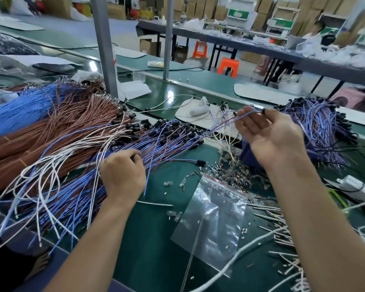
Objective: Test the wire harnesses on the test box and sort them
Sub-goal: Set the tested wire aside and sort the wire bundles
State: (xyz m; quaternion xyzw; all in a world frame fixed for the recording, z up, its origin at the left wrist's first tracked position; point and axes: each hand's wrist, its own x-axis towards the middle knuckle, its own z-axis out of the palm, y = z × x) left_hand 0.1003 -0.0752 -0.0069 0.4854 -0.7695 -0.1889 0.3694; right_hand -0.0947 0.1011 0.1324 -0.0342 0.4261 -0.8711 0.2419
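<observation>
A wide spread of blue-and-brown wire harnesses (156, 142) with black connectors lies across the green bench. My left hand (122, 171) rests on this spread, fingers curled round a few of its wires. My right hand (268, 133) is raised palm-up and pinches one blue harness (249, 113) near its black connector; the wire trails down left into the spread. A second heap of blue harnesses (322, 125) lies to the right, just beyond my right hand. No test box can be told apart in this view.
Brown wire bundles (51, 131) and a blue bundle (15, 114) lie at the left. A clear zip bag (213, 224) lies in front, with white wires (282, 234) and loose terminals at the right. Grey posts (104, 47) stand behind the bench.
</observation>
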